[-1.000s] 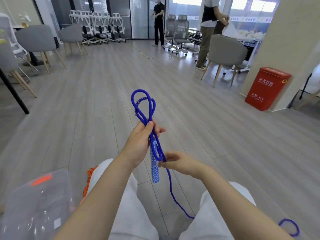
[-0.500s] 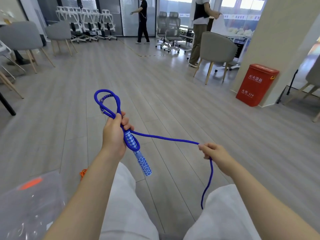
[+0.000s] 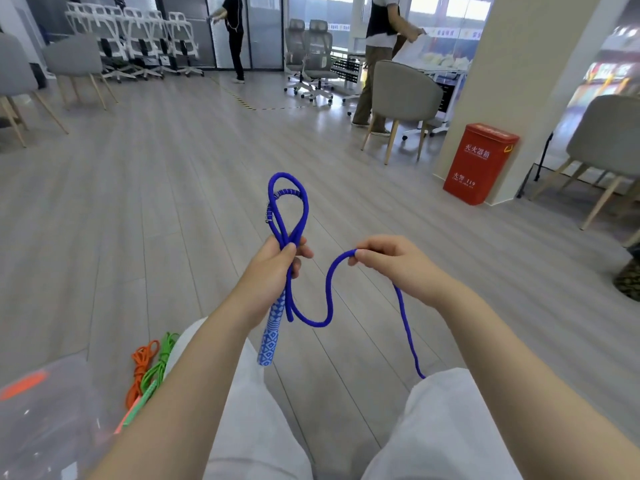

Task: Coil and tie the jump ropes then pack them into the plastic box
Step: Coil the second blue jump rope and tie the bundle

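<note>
Half a second back the blue jump rope (image 3: 328, 299) ran taut between the two hands; now the right hand (image 3: 394, 263) has swung in toward the left hand (image 3: 277, 268) and the span between them sags into a slack U. The left hand grips the gathered strands together with the patterned blue handle (image 3: 272, 336), which hangs down toward six o'clock, while two folded loops (image 3: 287, 206) stand up at twelve o'clock above the fist. The right hand pinches the running cord at its fingertips (image 3: 355, 253), at about three o'clock from the left, and the free length trails down past the right knee. That slack likely means another fold is being carried over to join the bundle, so coiling seems only partly done and the tie is not yet made. At eight o'clock an orange rope (image 3: 140, 372) and a green rope (image 3: 157, 370) lie on the floor just beside the clear plastic box (image 3: 48, 424), where this one should eventually go.
</note>
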Action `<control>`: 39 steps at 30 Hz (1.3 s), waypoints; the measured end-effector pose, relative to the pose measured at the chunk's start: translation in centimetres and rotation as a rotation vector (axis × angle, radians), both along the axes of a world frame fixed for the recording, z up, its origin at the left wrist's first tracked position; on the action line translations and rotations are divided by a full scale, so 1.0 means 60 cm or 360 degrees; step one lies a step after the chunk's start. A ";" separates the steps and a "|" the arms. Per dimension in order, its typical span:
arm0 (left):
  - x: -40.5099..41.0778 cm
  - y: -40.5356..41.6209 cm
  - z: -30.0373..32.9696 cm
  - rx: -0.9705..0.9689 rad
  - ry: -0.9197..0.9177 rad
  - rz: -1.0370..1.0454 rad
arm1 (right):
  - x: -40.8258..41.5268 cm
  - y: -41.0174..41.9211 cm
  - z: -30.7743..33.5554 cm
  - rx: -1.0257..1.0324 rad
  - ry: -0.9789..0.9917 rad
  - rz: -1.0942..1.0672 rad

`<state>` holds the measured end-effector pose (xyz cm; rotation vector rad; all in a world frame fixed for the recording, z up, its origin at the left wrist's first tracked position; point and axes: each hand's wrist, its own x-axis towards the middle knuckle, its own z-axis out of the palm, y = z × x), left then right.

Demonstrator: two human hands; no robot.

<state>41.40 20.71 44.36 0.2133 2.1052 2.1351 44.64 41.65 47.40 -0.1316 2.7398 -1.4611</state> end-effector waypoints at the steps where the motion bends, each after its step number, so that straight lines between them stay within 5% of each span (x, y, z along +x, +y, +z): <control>1: 0.005 0.007 0.000 -0.0059 0.0030 -0.0049 | 0.000 -0.008 0.008 0.0039 0.0027 0.0024; 9: 0.024 0.043 -0.010 0.0132 -0.0167 -0.0346 | -0.015 -0.036 0.002 0.0479 0.0314 -0.0082; 19: 0.021 0.031 -0.028 0.0113 -0.0214 -0.0282 | -0.021 -0.053 -0.021 0.0310 0.0422 -0.0094; 25: 0.005 -0.001 -0.018 0.0253 -0.0064 0.0023 | -0.036 -0.013 -0.076 0.0507 0.0051 0.0036; 31: -0.010 -0.050 -0.020 0.0266 0.0008 0.0283 | -0.028 0.013 -0.138 0.0257 -0.0265 -0.0117; 39: 0.003 -0.051 -0.035 -0.0055 -0.0056 0.0205 | -0.046 -0.060 -0.076 -0.0176 -0.0074 -0.0056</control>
